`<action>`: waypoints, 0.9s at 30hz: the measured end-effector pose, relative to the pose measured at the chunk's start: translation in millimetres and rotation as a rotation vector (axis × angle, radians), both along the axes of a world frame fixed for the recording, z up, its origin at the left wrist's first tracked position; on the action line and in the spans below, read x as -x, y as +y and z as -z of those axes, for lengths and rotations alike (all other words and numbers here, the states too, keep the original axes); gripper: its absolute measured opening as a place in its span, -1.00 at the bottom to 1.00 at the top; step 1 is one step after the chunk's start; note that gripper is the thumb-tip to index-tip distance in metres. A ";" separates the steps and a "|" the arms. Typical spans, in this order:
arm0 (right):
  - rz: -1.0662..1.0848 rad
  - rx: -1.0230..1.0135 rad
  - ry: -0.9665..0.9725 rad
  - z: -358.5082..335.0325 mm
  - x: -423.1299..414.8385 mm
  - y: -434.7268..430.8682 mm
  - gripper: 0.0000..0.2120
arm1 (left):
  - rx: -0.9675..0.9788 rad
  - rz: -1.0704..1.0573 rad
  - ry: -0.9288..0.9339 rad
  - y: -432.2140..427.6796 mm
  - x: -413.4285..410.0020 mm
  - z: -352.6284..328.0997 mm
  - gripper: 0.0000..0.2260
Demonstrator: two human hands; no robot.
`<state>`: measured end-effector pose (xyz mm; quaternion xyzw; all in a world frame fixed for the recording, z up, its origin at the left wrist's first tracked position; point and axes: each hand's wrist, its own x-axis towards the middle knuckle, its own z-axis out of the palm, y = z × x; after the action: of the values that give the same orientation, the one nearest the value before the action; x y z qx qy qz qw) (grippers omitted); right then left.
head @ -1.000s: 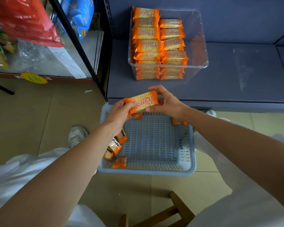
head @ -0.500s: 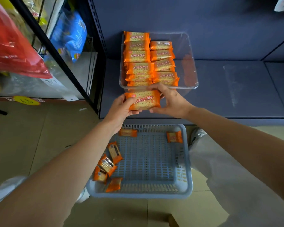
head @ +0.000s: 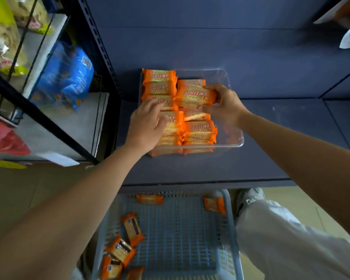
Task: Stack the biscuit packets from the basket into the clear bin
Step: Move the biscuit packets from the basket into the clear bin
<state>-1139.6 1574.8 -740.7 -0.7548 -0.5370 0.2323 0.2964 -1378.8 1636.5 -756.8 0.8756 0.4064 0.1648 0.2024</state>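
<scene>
The clear bin [head: 233, 126] stands on the dark blue shelf and holds two rows of stacked orange biscuit packets. My right hand [head: 225, 104] grips one orange packet [head: 196, 96] by its right end, over the right row inside the bin. My left hand [head: 144, 123] lies with straight fingers on the packets of the left row [head: 160, 76]. Below the shelf edge sits the blue slotted basket [head: 229, 229] with several orange packets [head: 131, 229] scattered along its left side and far wall.
A black metal rack [head: 42, 118] with bagged snacks, a blue bag [head: 69, 77] among them, stands to the left of the shelf. The shelf surface [head: 281, 128] stretches away to the right of the bin. My white trouser leg and a shoe [head: 249, 199] are beside the basket.
Both hands carried the packet up from over the basket into the bin. My left hand has let go of it and now rests on the left row; my right hand still holds it.
</scene>
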 end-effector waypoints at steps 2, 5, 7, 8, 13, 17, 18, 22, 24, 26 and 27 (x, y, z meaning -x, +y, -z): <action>0.030 0.026 -0.016 8.5 -15.7 17.8 -0.40 | -0.016 0.046 0.184 18.7 -10.4 12.2 -0.54; 0.059 0.031 -0.025 19.0 -31.4 40.5 -0.42 | -0.019 0.055 0.291 37.9 -21.3 27.2 -0.47; 0.069 0.010 -0.040 23.5 -36.8 55.2 -0.44 | -0.033 0.060 0.319 44.4 -24.4 35.3 -0.45; 0.071 -0.001 -0.041 26.0 -39.0 62.8 -0.45 | -0.045 0.063 0.326 46.7 -24.4 39.6 -0.44; 0.006 0.057 -0.070 41.9 -46.9 90.2 -0.48 | -0.085 0.066 0.252 50.5 -20.4 55.0 -0.41; 0.040 0.042 -0.130 54.1 -47.7 102.5 -0.49 | -0.099 0.062 0.243 50.4 -21.2 57.3 -0.42; 0.050 0.021 -0.161 55.5 -47.6 104.3 -0.48 | -0.103 0.063 0.243 50.4 -21.3 57.5 -0.42; 0.077 -0.061 -0.337 56.9 -44.5 110.0 -0.47 | -0.110 0.063 0.246 50.8 -21.1 58.3 -0.43; 0.088 -0.107 -0.385 57.8 -41.5 111.7 -0.51 | -0.112 0.062 0.248 50.2 -21.3 58.6 -0.43; 0.097 -0.132 -0.416 60.2 -38.3 111.7 -0.60 | -0.113 0.063 0.248 49.7 -21.5 58.5 -0.43; 0.104 -0.137 -0.416 62.0 -37.5 111.7 -0.63 | -0.114 0.062 0.248 49.7 -21.5 58.5 -0.43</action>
<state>-1102.1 1686.4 -802.7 -0.7913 -0.5614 0.0190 0.2414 -1357.3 1686.2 -815.3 0.9116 0.3908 0.0720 0.1054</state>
